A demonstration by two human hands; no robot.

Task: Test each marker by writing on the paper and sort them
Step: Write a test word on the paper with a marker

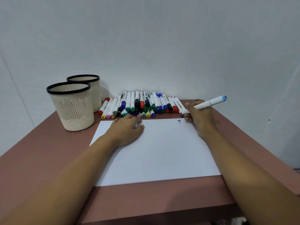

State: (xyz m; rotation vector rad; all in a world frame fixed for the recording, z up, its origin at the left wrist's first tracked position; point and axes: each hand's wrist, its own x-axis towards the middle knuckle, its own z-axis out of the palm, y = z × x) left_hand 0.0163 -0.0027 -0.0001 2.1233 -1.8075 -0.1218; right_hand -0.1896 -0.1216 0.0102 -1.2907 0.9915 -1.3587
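Observation:
A white sheet of paper point(155, 153) lies on the brown table point(48, 153). My right hand point(200, 118) grips a white marker with a light blue end cap point(211, 102) at the paper's far right corner, its tip hidden behind my fingers. A small blue mark point(179, 121) sits just left of that hand. My left hand point(128, 129) rests on the paper's far left part, fingers loosely curled over something small and white that I cannot identify. A pile of several capped markers point(139, 104) lies beyond the paper against the wall.
Two cream slotted cups with black rims stand at the far left, one nearer point(71, 106) and one behind it point(90, 88). A pale wall point(146, 38) closes the table's far side. The table's right edge runs close to my right forearm.

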